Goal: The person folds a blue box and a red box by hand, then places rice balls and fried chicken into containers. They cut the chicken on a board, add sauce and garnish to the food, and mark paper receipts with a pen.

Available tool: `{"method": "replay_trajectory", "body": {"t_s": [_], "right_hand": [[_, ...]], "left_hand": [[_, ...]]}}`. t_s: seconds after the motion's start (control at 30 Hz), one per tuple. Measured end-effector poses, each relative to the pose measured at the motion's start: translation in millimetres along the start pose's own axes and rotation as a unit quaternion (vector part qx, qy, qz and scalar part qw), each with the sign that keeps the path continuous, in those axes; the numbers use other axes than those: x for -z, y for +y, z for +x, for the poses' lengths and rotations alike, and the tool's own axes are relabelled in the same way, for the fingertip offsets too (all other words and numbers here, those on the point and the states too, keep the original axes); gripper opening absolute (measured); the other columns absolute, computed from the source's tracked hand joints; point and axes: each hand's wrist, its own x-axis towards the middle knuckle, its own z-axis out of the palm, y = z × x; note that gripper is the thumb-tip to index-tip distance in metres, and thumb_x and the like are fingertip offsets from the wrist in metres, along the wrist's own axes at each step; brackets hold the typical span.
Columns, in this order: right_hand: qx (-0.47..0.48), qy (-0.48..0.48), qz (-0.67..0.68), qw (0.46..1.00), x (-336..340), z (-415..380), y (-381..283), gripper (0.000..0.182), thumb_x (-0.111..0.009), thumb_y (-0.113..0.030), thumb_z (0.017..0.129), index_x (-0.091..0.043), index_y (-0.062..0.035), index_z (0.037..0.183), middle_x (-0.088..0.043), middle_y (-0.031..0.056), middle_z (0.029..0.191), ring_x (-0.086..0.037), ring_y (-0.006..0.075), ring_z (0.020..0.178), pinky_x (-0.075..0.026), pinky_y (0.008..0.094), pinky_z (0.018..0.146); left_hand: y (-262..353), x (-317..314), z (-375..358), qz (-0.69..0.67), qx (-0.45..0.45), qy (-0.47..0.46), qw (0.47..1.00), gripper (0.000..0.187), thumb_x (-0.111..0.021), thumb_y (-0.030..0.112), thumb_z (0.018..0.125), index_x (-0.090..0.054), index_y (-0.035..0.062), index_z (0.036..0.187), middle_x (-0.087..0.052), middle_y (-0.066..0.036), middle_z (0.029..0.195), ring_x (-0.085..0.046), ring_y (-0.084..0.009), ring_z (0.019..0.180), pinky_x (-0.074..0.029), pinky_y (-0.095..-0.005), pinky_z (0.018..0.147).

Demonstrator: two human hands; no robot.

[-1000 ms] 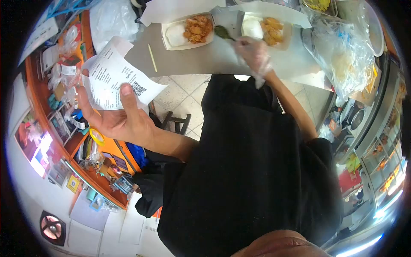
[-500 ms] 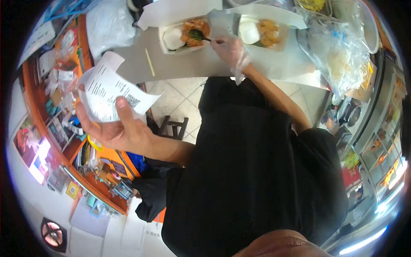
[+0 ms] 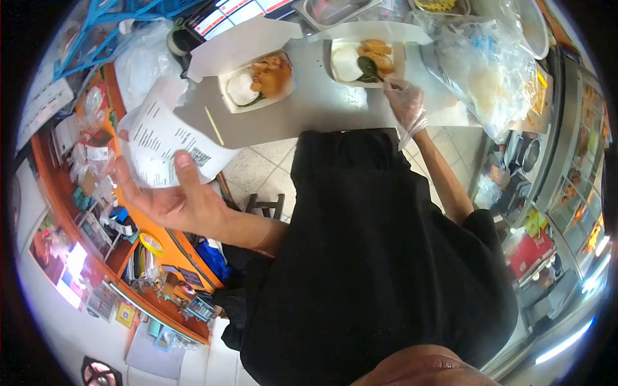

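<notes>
My left hand pinches a printed paper receipt between thumb and fingers, its top end curled. A thin clear plastic glove covers my right hand, which is closed at the near edge of the right open food box. It grips a dark spoon, whose bowl sits over the food and looks dark green; the handle is mostly hidden. That box contains a white rice mound and golden fried pieces. The left open box has rice and orange-brown fried pieces.
Both boxes stand on a metal counter with a thin pale stick near its edge. Plastic bags lie at the right, and a metal tray and a screen at the back. A dark stool stands below.
My right hand has moved the spoon from over the left box to the right box. My left hand still holds the receipt, nearly unmoved. The camera view has shifted.
</notes>
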Motion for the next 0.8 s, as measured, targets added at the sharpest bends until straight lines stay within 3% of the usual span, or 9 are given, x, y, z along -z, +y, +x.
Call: {"method": "replay_trajectory", "body": {"t_s": [0.2,0.27,0.37,0.43,0.5,0.6,0.67,0.73,0.8], "right_hand": [[0.048,-0.024,-0.026,0.998,-154.7,-2.5,-57.5,0.018,-0.055,-0.021,0.089,-0.07,-0.0119,0.082,-0.062,0.0049,0.069,-0.064,0.0166,0.065,-0.055,0.0321,0.069],[0.276,-0.043,0.023,0.96,-161.6,0.6,-73.3,0.013,-0.054,-0.016,0.088,-0.066,-0.0127,0.083,-0.059,0.0073,0.07,-0.064,0.024,0.068,-0.054,0.0366,0.069],[0.261,-0.157,0.264,0.915,-184.1,15.5,-75.7,0.013,-0.057,-0.012,0.086,-0.069,-0.0117,0.089,-0.062,0.0093,0.072,-0.063,0.0317,0.071,-0.052,0.0393,0.072],[0.11,-0.153,0.071,0.979,-86.0,12.8,-130.8,0.016,-0.064,-0.015,0.085,-0.07,-0.0042,0.095,-0.067,0.0111,0.101,-0.065,0.0191,0.093,-0.052,0.031,0.076],[-0.008,-0.071,0.184,0.98,-17.7,13.9,-136.2,0.023,-0.069,-0.021,0.084,-0.07,-0.0016,0.096,-0.069,0.0105,0.087,-0.066,0.0179,0.085,-0.05,0.0275,0.076],[0.087,0.126,0.086,0.985,106.9,45.3,-86.4,0.021,-0.066,-0.019,0.087,-0.069,-0.0073,0.104,-0.069,0.0071,0.085,-0.062,0.0095,0.085,-0.049,0.0256,0.075],[0.136,0.262,-0.005,0.955,191.2,76.3,-57.7,0.027,-0.057,-0.025,0.092,-0.067,-0.001,0.099,-0.071,0.0122,0.092,-0.067,0.0199,0.082,-0.052,0.033,0.07],[-0.026,0.393,-0.25,0.884,258.3,154.8,4.4,0.031,-0.052,-0.039,0.09,-0.071,-0.0136,0.09,-0.067,0.0157,0.073,-0.07,0.0285,0.069,-0.054,0.0378,0.062],[-0.04,0.258,-0.426,0.866,316.5,207.7,37.5,0.034,-0.055,-0.041,0.088,-0.072,-0.0119,0.093,-0.068,0.018,0.088,-0.069,0.0296,0.087,-0.053,0.0393,0.075]], "left_hand": [[8.8,-10.2,-1.6,-0.023,0.02,0.001,1.0,0.067,-0.07,-0.007,0.076,-0.039,0.0006,0.135,-0.04,-0.03,0.139,-0.046,-0.0362,0.126,-0.042,-0.046,0.104],[13.6,-11.2,-3.2,-0.021,0.015,0.004,1.0,0.065,-0.067,-0.01,0.076,-0.039,-0.0008,0.134,-0.042,-0.029,0.138,-0.046,-0.0365,0.126,-0.041,-0.0482,0.104],[13.7,-5.8,-2.9,-0.012,0.007,0.009,1.0,0.063,-0.066,-0.011,0.077,-0.039,-0.0023,0.133,-0.044,-0.027,0.138,-0.046,-0.0364,0.126,-0.039,-0.0496,0.105],[12.4,-2.2,-6.3,-0.024,0.011,0.009,1.0,0.063,-0.066,-0.01,0.077,-0.038,-0.0022,0.134,-0.044,-0.026,0.138,-0.046,-0.036,0.126,-0.039,-0.0488,0.105],[11.2,-3.4,-5.1,0.094,0.042,0.015,0.995,0.064,-0.067,-0.005,0.08,-0.037,-0.0017,0.136,-0.038,-0.029,0.141,-0.044,-0.0386,0.127,-0.041,-0.0472,0.104],[5.4,-18.0,-5.7,0.02,0.017,-0.002,1.0,0.062,-0.067,-0.004,0.08,-0.037,-0.0023,0.135,-0.039,-0.028,0.141,-0.045,-0.0374,0.126,-0.041,-0.0467,0.104],[4.7,-20.8,-2.9,0.041,0.015,-0.013,0.999,0.062,-0.066,-0.005,0.079,-0.037,-0.003,0.134,-0.04,-0.027,0.141,-0.047,-0.0362,0.125,-0.043,-0.0453,0.102],[3.7,-25.4,-0.5,0.032,0.024,-0.015,0.999,0.062,-0.066,-0.006,0.079,-0.037,-0.0033,0.134,-0.041,-0.027,0.141,-0.048,-0.0359,0.124,-0.044,-0.0444,0.101],[6.3,-23.9,2.3,0.049,0.035,-0.024,0.998,0.064,-0.066,-0.009,0.077,-0.038,-0.0042,0.134,-0.044,-0.025,0.139,-0.052,-0.0346,0.12,-0.046,-0.0429,0.099]]}}
